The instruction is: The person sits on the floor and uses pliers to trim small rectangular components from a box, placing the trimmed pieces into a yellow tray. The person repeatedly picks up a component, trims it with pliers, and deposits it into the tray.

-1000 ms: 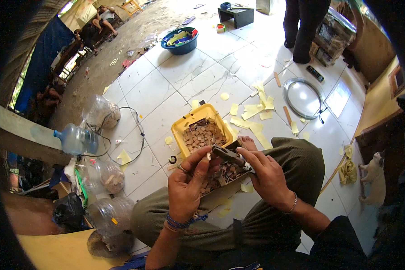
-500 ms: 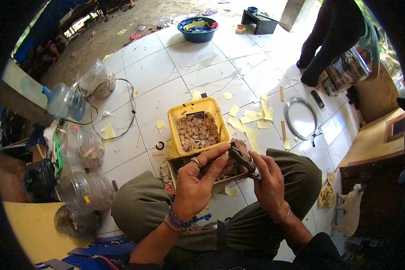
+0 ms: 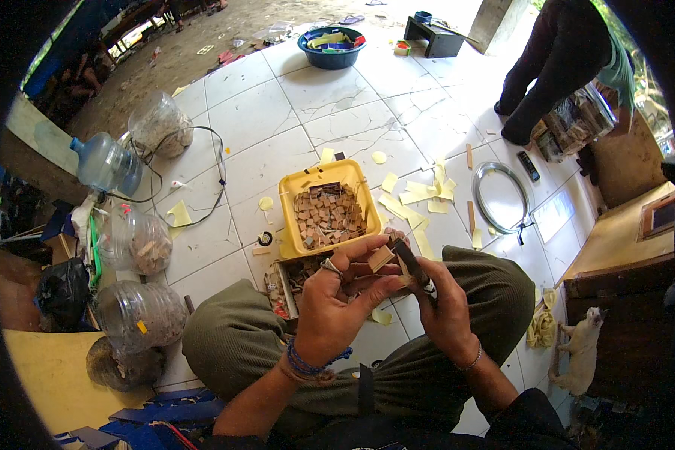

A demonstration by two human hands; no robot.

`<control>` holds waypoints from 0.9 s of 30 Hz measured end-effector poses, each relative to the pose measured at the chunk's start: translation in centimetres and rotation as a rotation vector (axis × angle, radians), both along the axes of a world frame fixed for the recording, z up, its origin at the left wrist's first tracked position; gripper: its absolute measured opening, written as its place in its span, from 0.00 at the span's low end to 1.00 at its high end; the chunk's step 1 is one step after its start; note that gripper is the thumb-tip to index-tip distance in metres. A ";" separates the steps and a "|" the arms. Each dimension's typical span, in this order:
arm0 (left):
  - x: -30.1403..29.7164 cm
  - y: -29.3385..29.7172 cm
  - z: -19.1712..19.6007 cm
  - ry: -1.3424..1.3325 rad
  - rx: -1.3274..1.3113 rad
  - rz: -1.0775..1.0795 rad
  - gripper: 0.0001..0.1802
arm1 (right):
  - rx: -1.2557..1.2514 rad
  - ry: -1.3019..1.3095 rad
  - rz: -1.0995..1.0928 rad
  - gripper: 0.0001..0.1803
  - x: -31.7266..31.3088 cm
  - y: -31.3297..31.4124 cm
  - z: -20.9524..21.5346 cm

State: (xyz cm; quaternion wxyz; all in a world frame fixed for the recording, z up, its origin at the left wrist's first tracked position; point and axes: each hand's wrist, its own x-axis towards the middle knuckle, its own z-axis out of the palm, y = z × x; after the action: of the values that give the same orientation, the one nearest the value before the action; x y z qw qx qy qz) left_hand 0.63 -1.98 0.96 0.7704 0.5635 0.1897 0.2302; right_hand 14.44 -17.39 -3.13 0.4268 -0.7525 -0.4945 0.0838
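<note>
My left hand [image 3: 326,304] is curled, thumb and fingers around a small tan-brown square piece [image 3: 380,259]. Its thumb tip reaches the dark, narrow hand tool [image 3: 407,259] with pale parts that my right hand [image 3: 448,307] grips; its exact kind is unclear. Both hands meet over a shallow box [image 3: 285,289] of dark and brown scraps, partly hidden by my left hand. Just beyond, a yellow plastic tub [image 3: 286,196] holds many small brown square pieces [image 3: 330,214].
Pale yellow scraps [image 3: 420,199] and a coil of wire [image 3: 500,196] lie right of the tub. Clear plastic jugs [image 3: 139,319] line the left. A blue basin [image 3: 331,56] stands farther off. At right are a pale cat [image 3: 580,352] and another person [image 3: 551,64] bending over a bundle.
My left fingers have spread and turned, bringing the brown square piece into view beside the tool. The tool has tilted more upright in my right hand.
</note>
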 end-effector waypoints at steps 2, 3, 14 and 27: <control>-0.2 0.0 0.0 0.026 0.113 0.044 0.28 | -0.013 -0.031 0.007 0.37 -0.1 0.0 0.1; -0.3 0.0 0.1 0.058 0.167 0.081 0.28 | -0.035 -0.051 0.001 0.34 -0.1 -0.1 0.1; -0.7 0.8 0.7 -0.028 -0.102 -0.012 0.17 | -0.124 0.045 0.056 0.34 0.4 -0.6 1.5; -3.1 2.7 1.3 0.046 -0.166 -0.194 0.18 | -0.388 0.284 0.323 0.26 2.0 -1.4 4.2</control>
State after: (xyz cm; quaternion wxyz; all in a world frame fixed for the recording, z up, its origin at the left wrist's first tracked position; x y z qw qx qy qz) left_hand -2.51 0.70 2.26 0.8286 0.5185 0.1701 0.1251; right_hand 16.40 -18.77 1.10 0.3211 -0.7122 -0.5180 0.3482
